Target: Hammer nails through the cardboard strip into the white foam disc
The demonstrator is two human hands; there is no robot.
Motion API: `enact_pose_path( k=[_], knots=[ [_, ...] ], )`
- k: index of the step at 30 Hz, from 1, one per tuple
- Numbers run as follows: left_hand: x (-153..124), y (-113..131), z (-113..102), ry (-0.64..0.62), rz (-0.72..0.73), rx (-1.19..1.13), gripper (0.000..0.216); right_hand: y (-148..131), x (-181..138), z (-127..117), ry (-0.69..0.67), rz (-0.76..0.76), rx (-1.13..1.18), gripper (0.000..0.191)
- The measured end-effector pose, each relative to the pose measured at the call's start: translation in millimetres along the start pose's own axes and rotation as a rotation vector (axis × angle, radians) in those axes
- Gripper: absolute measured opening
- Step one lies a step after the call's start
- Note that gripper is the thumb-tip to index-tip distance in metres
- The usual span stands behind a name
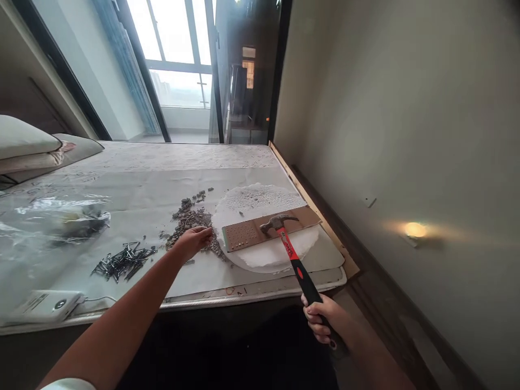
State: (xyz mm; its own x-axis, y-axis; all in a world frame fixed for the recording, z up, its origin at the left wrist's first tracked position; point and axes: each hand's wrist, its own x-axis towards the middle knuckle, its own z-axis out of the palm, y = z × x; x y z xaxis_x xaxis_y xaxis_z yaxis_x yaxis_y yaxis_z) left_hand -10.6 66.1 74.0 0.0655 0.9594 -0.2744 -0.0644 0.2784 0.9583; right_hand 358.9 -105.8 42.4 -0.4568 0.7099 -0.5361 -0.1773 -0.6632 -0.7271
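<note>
My right hand grips the black end of a red-and-black claw hammer, whose steel head rests on a brown board dotted with nail heads. That board lies across a round white foam disc. My left hand reaches into a heap of small grey bits just left of the board, fingers curled down on it; whether it holds anything is hidden.
A pile of dark nails lies left of my arm. Crumpled clear plastic sits farther left, a white device with cable near the front edge. Pillows are at far left, a wall to the right.
</note>
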Motion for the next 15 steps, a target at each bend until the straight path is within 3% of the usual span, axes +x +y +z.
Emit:
enact_pose_path(
  k=[3, 8, 15],
  knots=[
    [2.1, 1.3, 33.7, -0.041, 0.069, 0.049, 0.034, 2.1, 1.8, -1.6, 0.017, 0.0, -0.004, 0.025],
    [5.1, -4.5, 78.0, -0.001, 0.254, 0.437, 0.034, 1.9, 3.3, -2.0, 0.003, -0.008, 0.023, 0.023],
    [18.2, -18.4, 98.5, 0.023, 0.314, 0.721, 0.028, -4.9, -0.7, -0.5, 0.026, 0.004, 0.038, 0.02]
  ],
)
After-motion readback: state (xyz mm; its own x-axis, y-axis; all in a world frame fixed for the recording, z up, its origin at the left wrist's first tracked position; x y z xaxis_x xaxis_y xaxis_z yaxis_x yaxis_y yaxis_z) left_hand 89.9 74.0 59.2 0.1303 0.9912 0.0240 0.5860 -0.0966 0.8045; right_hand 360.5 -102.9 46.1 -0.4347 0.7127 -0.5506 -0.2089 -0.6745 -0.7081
